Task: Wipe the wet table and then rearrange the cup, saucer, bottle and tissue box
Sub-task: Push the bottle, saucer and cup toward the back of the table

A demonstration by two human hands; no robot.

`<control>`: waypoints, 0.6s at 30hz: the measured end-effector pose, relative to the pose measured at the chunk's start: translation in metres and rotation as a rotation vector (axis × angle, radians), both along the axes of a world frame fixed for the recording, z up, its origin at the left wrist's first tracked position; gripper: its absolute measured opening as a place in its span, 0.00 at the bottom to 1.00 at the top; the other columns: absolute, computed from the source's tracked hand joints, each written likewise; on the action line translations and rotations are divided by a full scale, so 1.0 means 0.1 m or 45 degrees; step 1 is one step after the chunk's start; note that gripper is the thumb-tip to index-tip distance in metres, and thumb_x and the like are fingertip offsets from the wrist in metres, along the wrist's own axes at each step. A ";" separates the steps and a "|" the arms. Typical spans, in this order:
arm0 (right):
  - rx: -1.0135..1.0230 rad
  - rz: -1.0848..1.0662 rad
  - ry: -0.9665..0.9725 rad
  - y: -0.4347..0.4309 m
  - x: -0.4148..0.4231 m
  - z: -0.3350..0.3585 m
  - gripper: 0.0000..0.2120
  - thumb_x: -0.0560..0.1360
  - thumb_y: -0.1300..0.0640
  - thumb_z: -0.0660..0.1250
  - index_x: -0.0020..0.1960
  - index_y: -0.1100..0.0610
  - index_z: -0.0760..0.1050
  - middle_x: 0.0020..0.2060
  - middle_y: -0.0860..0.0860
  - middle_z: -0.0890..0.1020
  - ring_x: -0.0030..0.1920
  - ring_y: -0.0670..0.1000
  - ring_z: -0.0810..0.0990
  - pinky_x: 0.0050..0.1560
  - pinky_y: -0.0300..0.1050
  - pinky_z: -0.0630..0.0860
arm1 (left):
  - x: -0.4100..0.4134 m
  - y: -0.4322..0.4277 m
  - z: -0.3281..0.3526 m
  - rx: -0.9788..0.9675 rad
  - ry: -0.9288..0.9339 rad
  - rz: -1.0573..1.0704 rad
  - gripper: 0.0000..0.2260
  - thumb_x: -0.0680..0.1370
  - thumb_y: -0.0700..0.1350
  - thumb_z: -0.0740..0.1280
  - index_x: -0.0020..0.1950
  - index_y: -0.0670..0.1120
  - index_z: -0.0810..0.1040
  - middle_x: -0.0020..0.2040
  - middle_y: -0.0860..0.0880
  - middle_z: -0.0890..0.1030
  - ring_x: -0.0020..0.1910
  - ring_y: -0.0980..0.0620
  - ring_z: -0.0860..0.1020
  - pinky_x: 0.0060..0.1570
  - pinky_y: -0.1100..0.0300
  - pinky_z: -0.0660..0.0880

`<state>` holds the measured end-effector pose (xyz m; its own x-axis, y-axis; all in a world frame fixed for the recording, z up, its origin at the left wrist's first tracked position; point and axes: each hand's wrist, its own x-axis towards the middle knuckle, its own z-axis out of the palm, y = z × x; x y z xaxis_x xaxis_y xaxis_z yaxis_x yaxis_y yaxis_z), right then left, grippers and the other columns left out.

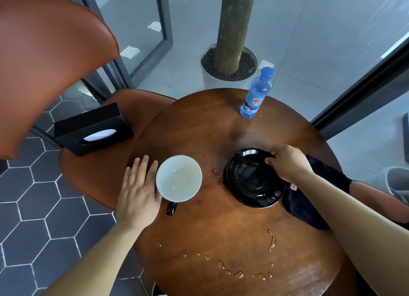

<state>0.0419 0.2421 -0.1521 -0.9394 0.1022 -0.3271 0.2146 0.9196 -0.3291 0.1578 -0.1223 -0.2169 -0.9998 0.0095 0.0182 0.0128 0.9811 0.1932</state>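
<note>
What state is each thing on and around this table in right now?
table: wet, droplets scattered.
cup: upright, some liquid inside.
saucer: empty, right hand grips its rim.
bottle: upright, capped.
tissue box: on chair, tissue showing.
cloth: lying at table's right edge.
left hand: open, beside cup.

Bare forearms, left hand (138, 191), right hand (287, 163) (grey shoe (397, 183) at right edge)

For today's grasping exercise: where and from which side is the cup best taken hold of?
By the dark handle of the cup, which sticks out on its near side. Come from there, keeping it level: it stands upright with liquid inside.
</note>
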 end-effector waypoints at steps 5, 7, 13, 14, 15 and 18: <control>-0.226 -0.074 -0.054 -0.02 -0.04 0.07 0.04 0.75 0.57 0.72 0.45 0.58 0.81 0.37 0.51 0.80 0.42 0.57 0.79 0.40 0.46 0.72 | -0.04 -0.05 0.03 0.039 -0.013 0.018 0.25 0.81 0.52 0.50 0.74 0.44 0.71 0.75 0.41 0.70 0.76 0.38 0.66 0.73 0.40 0.66; -0.348 -0.158 -0.060 -0.03 -0.06 0.06 0.04 0.75 0.59 0.73 0.42 0.58 0.82 0.35 0.54 0.81 0.40 0.58 0.79 0.41 0.48 0.75 | -0.11 -0.10 0.06 0.033 0.017 0.029 0.24 0.81 0.52 0.51 0.71 0.44 0.75 0.72 0.42 0.74 0.72 0.39 0.70 0.69 0.40 0.69; -0.631 -0.337 -0.081 -0.16 -0.11 -0.01 0.03 0.74 0.63 0.74 0.41 0.58 0.83 0.38 0.57 0.85 0.42 0.61 0.86 0.50 0.61 0.84 | -0.17 -0.16 0.00 0.047 -0.017 0.006 0.25 0.83 0.54 0.46 0.70 0.43 0.73 0.72 0.38 0.69 0.77 0.36 0.63 0.76 0.39 0.60; -0.656 -0.361 -0.076 -0.18 -0.13 -0.01 0.04 0.75 0.63 0.73 0.42 0.58 0.83 0.38 0.57 0.85 0.42 0.61 0.86 0.49 0.60 0.84 | -0.18 -0.16 0.00 0.057 -0.025 0.017 0.27 0.84 0.55 0.43 0.72 0.43 0.72 0.75 0.38 0.67 0.78 0.36 0.62 0.77 0.39 0.59; -0.683 -0.392 -0.069 -0.20 -0.15 -0.01 0.03 0.75 0.63 0.73 0.42 0.58 0.83 0.38 0.58 0.85 0.42 0.61 0.86 0.49 0.59 0.84 | -0.18 -0.15 0.01 0.068 -0.036 0.023 0.30 0.84 0.57 0.40 0.73 0.42 0.70 0.76 0.37 0.66 0.79 0.36 0.60 0.77 0.40 0.58; -0.782 -0.520 -0.036 -0.26 -0.23 0.02 0.01 0.75 0.65 0.73 0.45 0.62 0.83 0.40 0.60 0.85 0.38 0.59 0.84 0.43 0.52 0.84 | -0.19 -0.15 0.02 0.066 -0.062 0.021 0.34 0.83 0.59 0.36 0.76 0.42 0.68 0.79 0.38 0.63 0.80 0.38 0.58 0.78 0.41 0.57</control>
